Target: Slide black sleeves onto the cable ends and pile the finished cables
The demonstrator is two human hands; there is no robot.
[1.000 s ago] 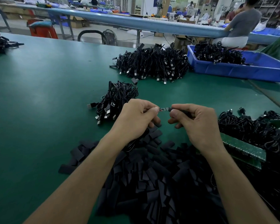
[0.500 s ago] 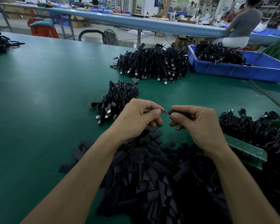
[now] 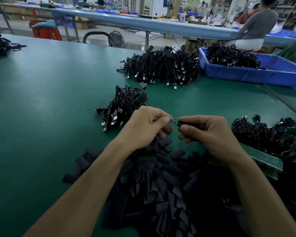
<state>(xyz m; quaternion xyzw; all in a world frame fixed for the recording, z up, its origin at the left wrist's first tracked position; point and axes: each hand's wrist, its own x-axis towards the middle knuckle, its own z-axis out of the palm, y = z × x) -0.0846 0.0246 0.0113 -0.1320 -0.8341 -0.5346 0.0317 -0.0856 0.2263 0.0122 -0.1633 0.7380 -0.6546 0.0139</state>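
**Sleeve mouth and cable end, tip to tip between the two hands.**

The left hand [image 3: 143,129] pinches the bare cable end [image 3: 173,122], a small glinting circuit strip, between thumb and forefinger. The right hand [image 3: 210,134] is curled round the short black tubular sleeve [image 3: 184,123], forefinger on top and thumb below. The end lies just left of the right hand's grip. Its long axis runs side to side, dead in line with the sleeve, and whether the sleeve's mouth touches the tip or already covers it cannot be told. The push looks like a straight draw together along that line. The small heap of coiled black cables [image 3: 125,105] sits forward and left of the left hand, the nearer one for the drop.
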